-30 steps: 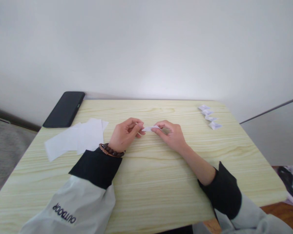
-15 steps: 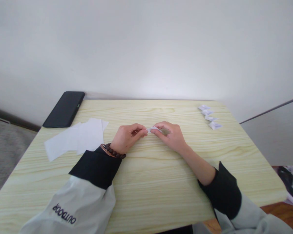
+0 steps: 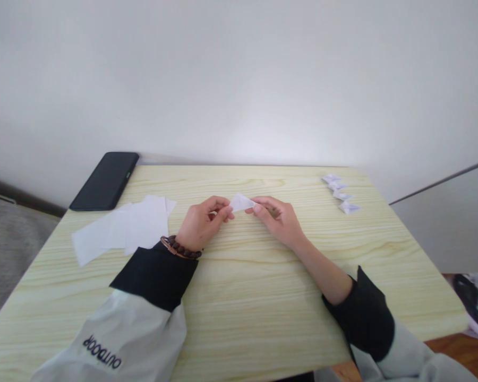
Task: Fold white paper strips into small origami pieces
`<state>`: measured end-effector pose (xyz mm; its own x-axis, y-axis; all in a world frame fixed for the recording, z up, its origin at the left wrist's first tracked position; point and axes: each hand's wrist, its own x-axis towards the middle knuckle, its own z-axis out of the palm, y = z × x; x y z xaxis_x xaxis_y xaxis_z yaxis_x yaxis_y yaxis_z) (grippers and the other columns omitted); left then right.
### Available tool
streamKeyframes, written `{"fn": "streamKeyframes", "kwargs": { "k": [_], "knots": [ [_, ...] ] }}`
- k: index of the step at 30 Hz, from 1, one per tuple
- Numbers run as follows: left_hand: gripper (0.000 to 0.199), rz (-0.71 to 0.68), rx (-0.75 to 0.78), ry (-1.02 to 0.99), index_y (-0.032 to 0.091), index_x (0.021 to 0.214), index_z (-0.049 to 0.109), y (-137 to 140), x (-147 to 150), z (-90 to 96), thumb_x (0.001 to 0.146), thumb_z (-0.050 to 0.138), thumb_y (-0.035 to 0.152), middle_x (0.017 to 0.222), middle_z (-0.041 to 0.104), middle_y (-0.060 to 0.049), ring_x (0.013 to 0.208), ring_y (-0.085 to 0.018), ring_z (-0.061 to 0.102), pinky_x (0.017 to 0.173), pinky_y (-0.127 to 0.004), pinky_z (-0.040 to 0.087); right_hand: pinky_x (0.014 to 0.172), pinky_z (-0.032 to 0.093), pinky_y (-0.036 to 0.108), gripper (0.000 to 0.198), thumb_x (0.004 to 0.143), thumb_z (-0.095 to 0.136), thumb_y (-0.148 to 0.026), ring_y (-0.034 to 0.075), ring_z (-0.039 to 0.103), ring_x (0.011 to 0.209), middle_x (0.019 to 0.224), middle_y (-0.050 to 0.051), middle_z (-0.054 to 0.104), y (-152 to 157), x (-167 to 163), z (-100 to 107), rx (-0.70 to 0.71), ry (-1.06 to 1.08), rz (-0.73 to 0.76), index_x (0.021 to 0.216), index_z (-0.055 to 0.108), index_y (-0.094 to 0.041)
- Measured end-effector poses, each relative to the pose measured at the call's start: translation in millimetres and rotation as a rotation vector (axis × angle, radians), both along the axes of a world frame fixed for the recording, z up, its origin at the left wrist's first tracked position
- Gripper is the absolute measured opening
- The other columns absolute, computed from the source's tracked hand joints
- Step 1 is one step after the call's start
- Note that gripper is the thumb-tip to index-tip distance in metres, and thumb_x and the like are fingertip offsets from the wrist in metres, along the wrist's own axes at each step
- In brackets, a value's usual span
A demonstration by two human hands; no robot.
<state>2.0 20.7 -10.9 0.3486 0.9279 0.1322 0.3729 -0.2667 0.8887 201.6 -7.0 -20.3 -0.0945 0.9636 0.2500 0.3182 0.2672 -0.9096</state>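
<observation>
A small folded piece of white paper (image 3: 241, 202), roughly triangular with its point upward, is held above the middle of the table. My left hand (image 3: 207, 218) pinches its left corner between thumb and fingers. At the opposite corner, my right hand (image 3: 275, 218) grips it the same way. Several folded white paper pieces (image 3: 349, 207) sit in a row on the table at the far right. To the left of my left hand lie several overlapping white paper sheets (image 3: 147, 223).
The light wood-grain table (image 3: 255, 307) has its back edge along a white wall (image 3: 239, 79). A black tablet-like device (image 3: 105, 180) rests at the back left corner. Beyond the right edge, a bin-like thing with dark contents (image 3: 476, 297) is partly visible.
My hands have moved slightly apart, and the folded paper between them now shows its triangular face. Before, only a thin strip of it showed between my fingers.
</observation>
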Motion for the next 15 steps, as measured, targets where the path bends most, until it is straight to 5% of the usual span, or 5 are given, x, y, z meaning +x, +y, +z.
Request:
{"fn": "streamKeyframes", "kwargs": {
  "k": [8,15],
  "knots": [
    [0.035,-0.002,0.042,0.12,0.016,0.096,0.066,0.8,-0.9,0.4,0.083,0.053,0.045,0.075,0.073,-0.003,0.046,-0.01,0.051,0.05,-0.021,0.044,0.056,0.044,0.023,0.028,0.091,0.047,-0.038,0.014,0.062,0.066,0.081,0.004,0.074,1.2,0.5,-0.5,-0.035,-0.122,-0.027,0.086,0.067,-0.018],
    [0.028,-0.063,-0.003,0.099,0.017,0.086,0.067,-1.1,-0.7,1.7,0.082,0.056,0.042,0.07,0.072,-0.001,0.065,-0.015,0.066,0.061,-0.022,0.05,0.055,0.042,0.02,0.023,0.089,0.05,-0.031,0.011,0.059,0.058,0.075,0.003,0.073,-1.1,-1.1,2.4,0.052,-0.187,-0.03,0.082,0.066,-0.017]
  ]
}}
